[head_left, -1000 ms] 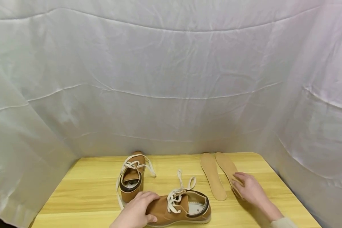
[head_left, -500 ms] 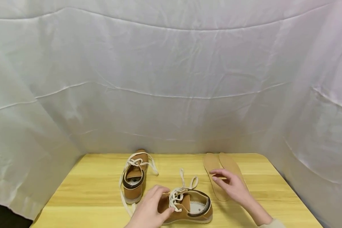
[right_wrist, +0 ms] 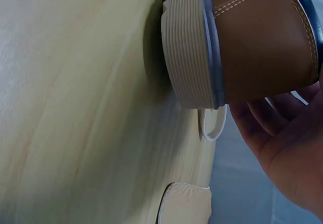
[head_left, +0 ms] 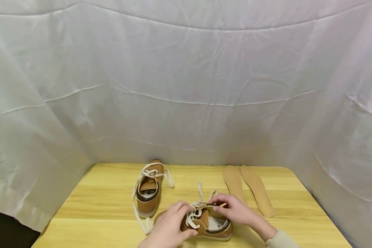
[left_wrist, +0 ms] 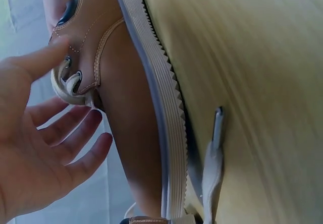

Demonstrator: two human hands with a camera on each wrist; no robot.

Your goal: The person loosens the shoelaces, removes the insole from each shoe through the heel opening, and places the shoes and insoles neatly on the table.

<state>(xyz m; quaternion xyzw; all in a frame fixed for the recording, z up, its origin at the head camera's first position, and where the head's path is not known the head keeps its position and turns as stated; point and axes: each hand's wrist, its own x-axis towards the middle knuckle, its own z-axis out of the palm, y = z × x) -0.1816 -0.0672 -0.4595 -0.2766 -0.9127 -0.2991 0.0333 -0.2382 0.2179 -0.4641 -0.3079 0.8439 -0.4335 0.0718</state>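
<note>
A brown lace-up shoe (head_left: 218, 235) lies lengthwise near the front of the table, toe to the left, its cream laces (head_left: 192, 220) loose. My left hand (head_left: 168, 227) straddles its front part, thumb on the near side and fingers on the far side. In the left wrist view those fingers of the left hand (left_wrist: 40, 153) are spread and relaxed beside the shoe (left_wrist: 131, 108). At the far rim of the opening, my right hand (head_left: 235, 210) pinches the collar, thumb inside. The right wrist view has the heel of the shoe (right_wrist: 262, 52) hiding some of the right hand's fingers (right_wrist: 265, 113).
A matching brown shoe (head_left: 147, 206) stands at the back left with its laces trailing. Two tan insoles, the left one (head_left: 234, 181) and the right one (head_left: 258, 190), lie at the back right. Pale cloth (head_left: 186, 131) hangs around the wooden table (head_left: 99, 203).
My right hand has left the insoles and come left to the shoe's collar. The left hand has slid from the toe toward the laces.
</note>
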